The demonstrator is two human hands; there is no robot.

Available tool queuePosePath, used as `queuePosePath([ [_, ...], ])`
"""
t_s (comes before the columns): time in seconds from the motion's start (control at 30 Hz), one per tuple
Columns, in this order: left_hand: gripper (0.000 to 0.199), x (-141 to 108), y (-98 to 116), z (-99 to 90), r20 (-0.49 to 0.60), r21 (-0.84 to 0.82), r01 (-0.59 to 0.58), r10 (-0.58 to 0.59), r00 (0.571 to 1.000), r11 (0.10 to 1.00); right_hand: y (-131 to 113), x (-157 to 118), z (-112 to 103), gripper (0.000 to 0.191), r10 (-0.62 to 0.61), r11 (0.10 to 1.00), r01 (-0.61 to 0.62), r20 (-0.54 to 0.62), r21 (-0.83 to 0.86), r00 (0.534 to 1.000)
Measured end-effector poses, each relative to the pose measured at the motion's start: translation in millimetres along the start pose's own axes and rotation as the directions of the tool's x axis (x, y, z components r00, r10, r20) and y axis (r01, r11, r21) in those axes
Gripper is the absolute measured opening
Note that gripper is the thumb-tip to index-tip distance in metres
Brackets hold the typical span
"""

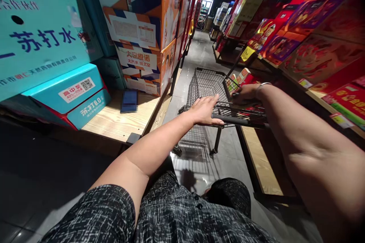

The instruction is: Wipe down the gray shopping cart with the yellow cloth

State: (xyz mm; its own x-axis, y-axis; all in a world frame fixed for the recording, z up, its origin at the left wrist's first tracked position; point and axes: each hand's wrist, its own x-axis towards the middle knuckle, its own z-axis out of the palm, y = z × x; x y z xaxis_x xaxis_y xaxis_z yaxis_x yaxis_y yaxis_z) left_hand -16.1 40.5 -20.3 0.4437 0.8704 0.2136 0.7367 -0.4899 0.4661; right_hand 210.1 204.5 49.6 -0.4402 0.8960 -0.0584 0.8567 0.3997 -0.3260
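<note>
A black wire shopping cart (205,83) stands in front of me in the aisle, its dark handle bar (236,120) toward me. My left hand (203,110) lies over the left part of that bar, fingers stretched forward and thumb along the near side. It is open, not wrapped round the bar. My right hand (247,94), with a bracelet at the wrist, reaches over the right side of the cart. Its fingers are dark and smeared, so any grip is unclear. Just beyond it shows a red, white and green box (244,75); whether the hand touches it I cannot tell.
Left, a wooden shelf (108,123) bears turquoise cartons (37,38), stacked orange-and-blue cartons (137,57) and a dark flat device (129,100). Red gift boxes (313,53) line the right shelves. A low wooden ledge (262,163) runs beside the cart. The grey aisle floor (198,45) leads ahead.
</note>
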Motion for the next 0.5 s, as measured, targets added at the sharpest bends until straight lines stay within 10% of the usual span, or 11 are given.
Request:
queuePosePath([
  [0.3, 0.168, -3, -10, 13.6, -0.242, -0.257, 0.102, -0.166, 0.956, 0.961, -110, -54, 36, 0.044, -0.28, 0.93, 0.27, 0.005, 0.251, 0.96],
  [0.5, 0.092, -7, -15, -6.2, -0.037, -0.1, 0.085, -0.089, 0.995, 0.991, -38, -139, 24, 0.021, -0.392, 0.914, 0.382, -0.054, -0.139, 0.918],
])
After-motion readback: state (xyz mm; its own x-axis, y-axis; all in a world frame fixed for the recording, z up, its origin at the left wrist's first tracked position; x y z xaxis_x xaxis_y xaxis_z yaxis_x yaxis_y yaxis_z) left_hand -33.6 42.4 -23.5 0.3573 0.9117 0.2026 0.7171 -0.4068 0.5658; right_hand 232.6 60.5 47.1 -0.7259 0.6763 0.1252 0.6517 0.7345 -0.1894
